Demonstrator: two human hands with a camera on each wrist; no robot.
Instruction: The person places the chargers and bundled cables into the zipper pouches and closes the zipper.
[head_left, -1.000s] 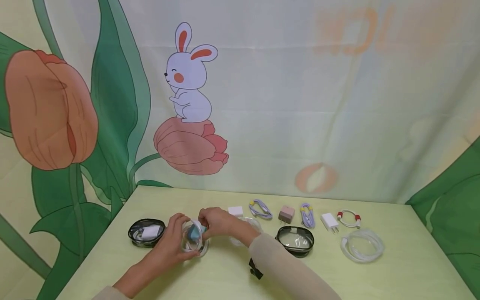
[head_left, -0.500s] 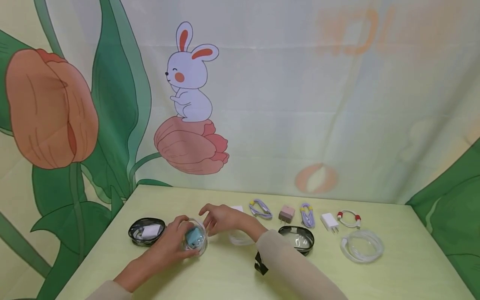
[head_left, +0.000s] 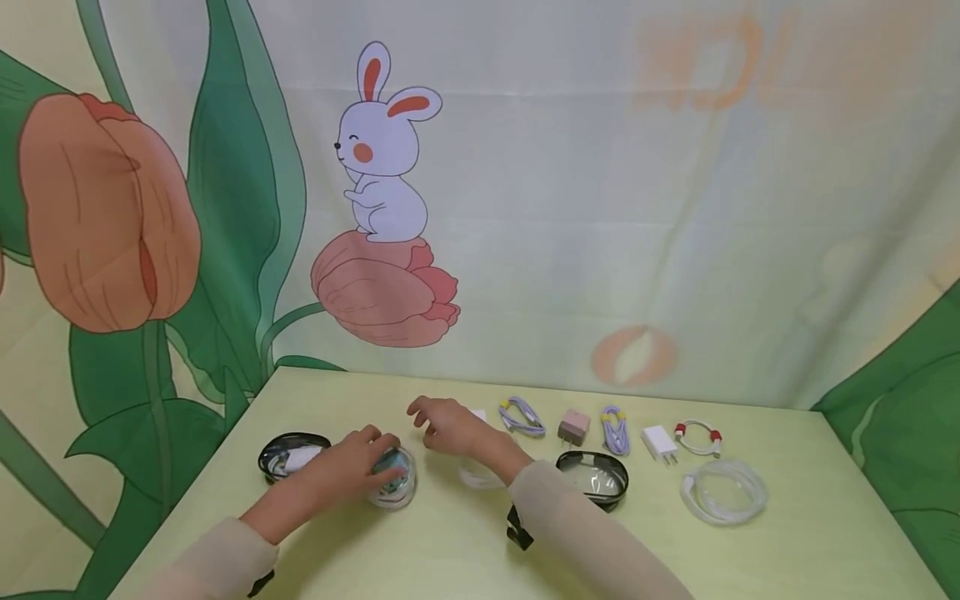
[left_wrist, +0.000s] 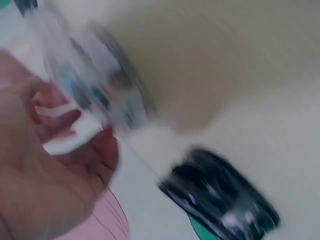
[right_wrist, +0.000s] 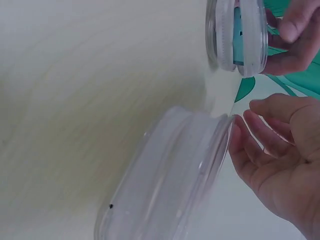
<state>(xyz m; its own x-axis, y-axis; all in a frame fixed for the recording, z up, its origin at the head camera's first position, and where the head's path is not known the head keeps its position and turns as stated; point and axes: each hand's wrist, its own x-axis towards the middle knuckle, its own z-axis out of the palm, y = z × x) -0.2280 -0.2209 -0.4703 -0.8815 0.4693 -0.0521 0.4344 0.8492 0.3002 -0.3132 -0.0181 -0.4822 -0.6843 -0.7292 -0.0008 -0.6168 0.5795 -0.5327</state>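
Observation:
A small round clear case (head_left: 396, 493) with a zipped white band stands on the table. Inside it shows a teal charger (right_wrist: 238, 42). My left hand (head_left: 337, 468) hovers right at the top of this case, its fingers loosely bent and spread; the left wrist view is blurred. To the right, my right hand (head_left: 453, 427) is raised with relaxed fingers and holds nothing. Below that hand sits another clear case (right_wrist: 165, 175), partly hidden by the forearm in the head view; the fingertips come close to its upper rim in the right wrist view.
Left of the hands lies a black-edged case (head_left: 288, 457) with a white charger inside. A second black-edged case (head_left: 596, 479), a clear case (head_left: 723, 492), a pink charger (head_left: 574, 427), a white charger (head_left: 660, 444), purple cables (head_left: 615, 432) and a red-ended cable (head_left: 697, 437) lie to the right.
My right hand has come away from the round case with the teal charger and moved up and right. My left hand has loosened its grip on that case and lifted slightly.

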